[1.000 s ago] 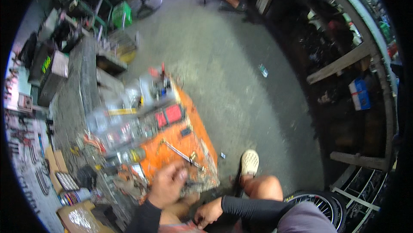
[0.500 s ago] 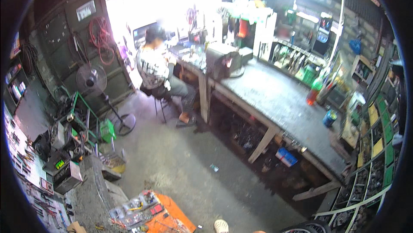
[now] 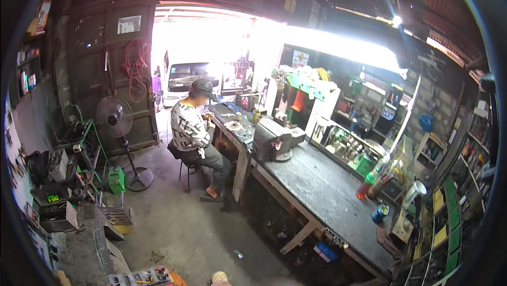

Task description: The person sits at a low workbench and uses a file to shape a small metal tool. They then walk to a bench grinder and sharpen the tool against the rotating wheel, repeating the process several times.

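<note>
A parts tray point(image 3: 124, 279) sat at the bottom edge of view, next to an orange tabletop point(image 3: 178, 280) and near a pale shoe point(image 3: 219, 277) — the wearer's hands were out of sight, their grip impossible to tell. Beyond, a co-worker point(image 3: 191, 127) sat at a long workbench point(image 3: 327, 191) — a standing fan point(image 3: 114, 118) behind.

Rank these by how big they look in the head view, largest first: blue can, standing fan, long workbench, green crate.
1. Long workbench
2. Standing fan
3. Green crate
4. Blue can
</note>
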The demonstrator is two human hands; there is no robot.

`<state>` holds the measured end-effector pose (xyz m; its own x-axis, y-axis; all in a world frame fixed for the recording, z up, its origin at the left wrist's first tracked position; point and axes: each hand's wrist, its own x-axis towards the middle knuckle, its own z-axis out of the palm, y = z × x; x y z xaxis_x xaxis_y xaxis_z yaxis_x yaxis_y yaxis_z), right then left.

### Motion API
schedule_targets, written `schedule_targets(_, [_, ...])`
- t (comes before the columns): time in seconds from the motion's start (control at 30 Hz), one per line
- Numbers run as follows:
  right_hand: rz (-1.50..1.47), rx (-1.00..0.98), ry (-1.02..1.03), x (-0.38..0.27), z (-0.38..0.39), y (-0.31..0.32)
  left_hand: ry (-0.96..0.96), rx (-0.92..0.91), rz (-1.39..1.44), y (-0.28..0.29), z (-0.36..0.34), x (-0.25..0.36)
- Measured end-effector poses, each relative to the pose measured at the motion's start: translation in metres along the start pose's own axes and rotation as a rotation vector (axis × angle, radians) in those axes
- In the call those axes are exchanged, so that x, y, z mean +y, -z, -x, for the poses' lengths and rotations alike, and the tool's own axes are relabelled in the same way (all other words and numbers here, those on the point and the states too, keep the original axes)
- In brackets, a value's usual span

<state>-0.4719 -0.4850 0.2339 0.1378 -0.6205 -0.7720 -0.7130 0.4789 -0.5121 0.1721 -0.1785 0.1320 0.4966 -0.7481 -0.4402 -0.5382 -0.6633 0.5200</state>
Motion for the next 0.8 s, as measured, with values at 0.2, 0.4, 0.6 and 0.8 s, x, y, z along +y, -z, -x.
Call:
schedule_targets(0.2, [0.452,-0.124,0.251,-0.179,-0.085,-0.035,-0.074,-0.034,-0.167,0.049,-0.074,-0.035])
schedule_targets(0.4, [0.663,-0.042,0.124,-0.281,-0.209,-0.008,0.382,-0.062,-0.016,0.145,-0.153,-0.041])
schedule_targets(0.6, [0.567,-0.033,0.168,-0.472,-0.303,-0.079,0.492,0.196,0.009,0.256,-0.187,-0.08])
schedule_targets(0.8, [0.953,-0.252,0.132,-0.591,-0.382,-0.105,0.525,0.159,0.166,0.269,-0.293,-0.061])
